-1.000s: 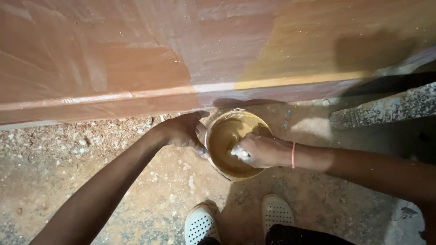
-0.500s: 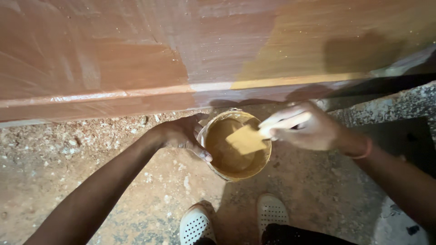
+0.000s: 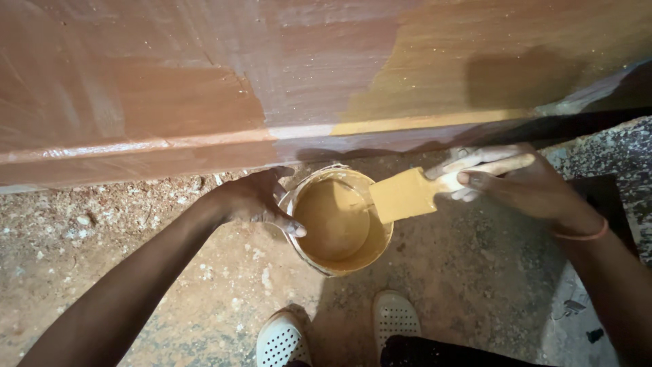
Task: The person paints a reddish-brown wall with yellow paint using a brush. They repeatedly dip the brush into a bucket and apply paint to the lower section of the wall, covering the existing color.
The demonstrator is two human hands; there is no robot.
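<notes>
Left hand (image 3: 255, 197) grips rim of the round paint-smeared tub of tan paint (image 3: 337, 221), thumb hooked over the edge; tub sits on the gritty dirt floor (image 3: 136, 258) just below the reddish-brown wooden panel (image 3: 204, 81). Right hand (image 3: 516, 180) w/ fingers closed round handle of a flat, paint-loaded brush (image 3: 407, 195), bristles over tub's right rim. White perforated shoes (image 3: 282, 340) at bottom, near tub.

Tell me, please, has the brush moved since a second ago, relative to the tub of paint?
Yes. The brush, held in the right hand, was down inside the tub; it has come up and out, rightward, over the right rim. The left hand grips the tub's left rim.
</notes>
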